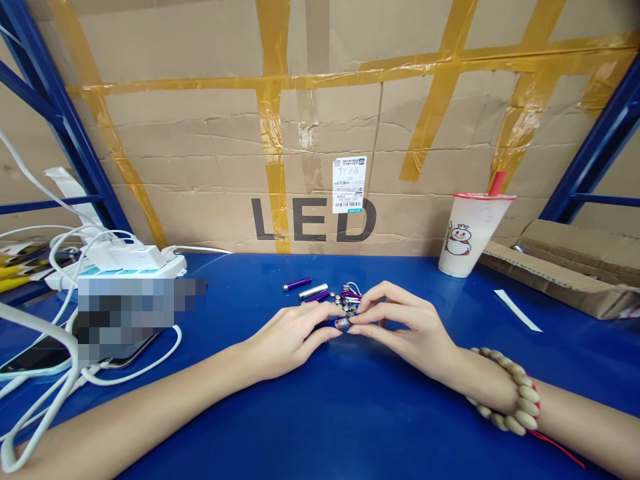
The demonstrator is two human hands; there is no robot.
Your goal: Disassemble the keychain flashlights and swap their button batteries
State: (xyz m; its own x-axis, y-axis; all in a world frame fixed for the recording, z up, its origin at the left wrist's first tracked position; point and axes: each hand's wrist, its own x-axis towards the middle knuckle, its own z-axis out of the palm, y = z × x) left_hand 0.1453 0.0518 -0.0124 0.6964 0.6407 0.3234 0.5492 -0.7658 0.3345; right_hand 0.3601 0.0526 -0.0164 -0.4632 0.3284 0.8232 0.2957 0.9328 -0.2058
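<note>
Near the middle of the blue table, my left hand (293, 338) pinches a small blue cylinder (342, 324) with a silver end. The fingertips of my right hand (407, 323) close on that silver end from the other side. Just behind my fingers lie several small silver round parts (337, 299) and some purple pieces with a light loop (352, 292). A purple tube (297, 285) and a silver tube (313, 292) rest to the left of them. Another purple tube is partly hidden behind my left hand.
A cup with a red straw (467, 237) stands at the back right, beside an open cardboard box (560, 283). A white strip (517, 311) lies in front of the box. Phones, white cables and a power strip (173, 262) fill the left side. A large carton (210, 167) stands behind.
</note>
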